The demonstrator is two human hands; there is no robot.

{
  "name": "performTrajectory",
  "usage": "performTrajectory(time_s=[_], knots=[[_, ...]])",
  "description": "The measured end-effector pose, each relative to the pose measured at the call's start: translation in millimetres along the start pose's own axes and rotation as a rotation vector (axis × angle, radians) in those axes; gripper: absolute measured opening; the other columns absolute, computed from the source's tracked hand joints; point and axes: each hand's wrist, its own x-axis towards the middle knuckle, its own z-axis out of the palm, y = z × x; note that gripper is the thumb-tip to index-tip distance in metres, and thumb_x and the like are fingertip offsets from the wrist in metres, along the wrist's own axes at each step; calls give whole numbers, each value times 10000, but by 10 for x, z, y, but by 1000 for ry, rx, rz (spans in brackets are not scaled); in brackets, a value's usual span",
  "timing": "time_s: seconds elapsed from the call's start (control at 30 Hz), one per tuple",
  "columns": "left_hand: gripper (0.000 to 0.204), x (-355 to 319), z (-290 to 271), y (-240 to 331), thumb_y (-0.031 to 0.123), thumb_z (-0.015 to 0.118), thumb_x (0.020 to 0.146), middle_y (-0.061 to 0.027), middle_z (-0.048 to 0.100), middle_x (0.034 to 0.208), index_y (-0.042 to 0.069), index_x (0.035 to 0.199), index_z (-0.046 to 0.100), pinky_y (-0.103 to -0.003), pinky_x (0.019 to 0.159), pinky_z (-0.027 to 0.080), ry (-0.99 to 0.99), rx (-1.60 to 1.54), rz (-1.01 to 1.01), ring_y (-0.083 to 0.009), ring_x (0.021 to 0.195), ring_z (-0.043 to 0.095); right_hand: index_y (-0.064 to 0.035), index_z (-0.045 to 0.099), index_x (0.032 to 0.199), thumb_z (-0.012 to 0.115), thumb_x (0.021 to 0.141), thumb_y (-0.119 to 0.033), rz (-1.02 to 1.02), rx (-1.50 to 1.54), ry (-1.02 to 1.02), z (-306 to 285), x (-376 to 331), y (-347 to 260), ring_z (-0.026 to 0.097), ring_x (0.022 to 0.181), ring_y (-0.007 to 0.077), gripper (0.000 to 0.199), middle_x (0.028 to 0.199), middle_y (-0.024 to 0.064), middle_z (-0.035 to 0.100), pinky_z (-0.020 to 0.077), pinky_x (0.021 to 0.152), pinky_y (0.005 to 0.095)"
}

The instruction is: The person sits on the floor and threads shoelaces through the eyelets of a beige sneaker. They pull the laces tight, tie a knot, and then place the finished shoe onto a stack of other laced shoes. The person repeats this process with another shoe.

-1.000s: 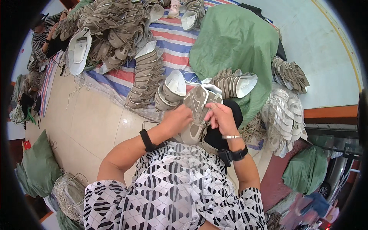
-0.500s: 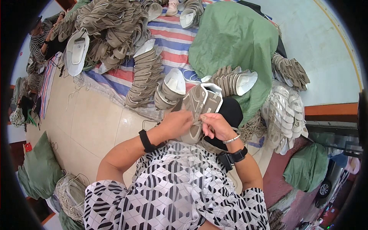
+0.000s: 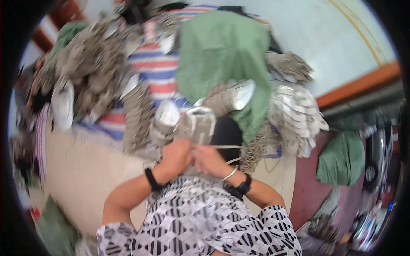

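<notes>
A beige-grey and white shoe upper (image 3: 200,133) rests before me near my lap, its opening turned away from me. My left hand (image 3: 176,157) lies closed against its near left side; what its fingers grip is hidden and blurred. Touching it, my right hand (image 3: 210,161) is closed over the front of the upper, on a pale shoelace (image 3: 227,147). The lace stretches out to the right, with a second strand below it near the bracelet. Motion smears the fingertips of both hands.
Nested stacks of uppers (image 3: 137,117) stand on a striped sheet (image 3: 158,76) ahead, beside a large green cloth (image 3: 222,51). A bundle of laces (image 3: 255,149) and white-edged uppers (image 3: 294,115) lie to the right. A green sack (image 3: 53,224) is at lower left.
The view has swung, shifting the surroundings mostly leftward in the picture. Both hands have come together over the front of the upper, and a lace now runs out taut to the right.
</notes>
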Motion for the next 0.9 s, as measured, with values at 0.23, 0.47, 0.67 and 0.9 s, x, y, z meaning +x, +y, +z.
performTrajectory(time_s=[0.23, 0.47, 0.67, 0.9], knots=[[215, -15, 20, -425, 190, 708, 773, -119, 540, 690, 16, 743, 586, -356, 583, 422, -175, -283, -101, -255, 643, 536, -44, 625, 1005, 445, 956, -181, -170, -92, -10, -232, 167, -9, 469, 356, 109, 231, 502, 45, 540, 382, 352, 254], [237, 158, -276, -99, 224, 720, 749, -125, 600, 733, 82, 832, 549, -412, 598, 464, -174, 109, 225, -326, 701, 606, 1, 652, 691, 569, 765, -123, -340, -925, 195, 42, 280, 6, 663, 622, 353, 166, 640, 209, 641, 530, 587, 412], [298, 512, -427, 32, 344, 654, 800, -132, 648, 686, 107, 934, 532, -466, 521, 482, -598, 549, 401, -330, 625, 651, -19, 649, 850, 587, 753, -93, -344, -1098, 209, 66, 30, -203, 667, 818, 369, 137, 817, 223, 662, 513, 673, 454], [231, 507, -462, -51, 269, 729, 722, -91, 622, 711, 113, 826, 595, -447, 808, 450, -439, 266, 541, -313, 773, 608, -34, 614, 853, 590, 800, -189, -466, -1138, 294, -120, 89, -151, 656, 768, 370, 166, 768, 194, 649, 497, 643, 473]])
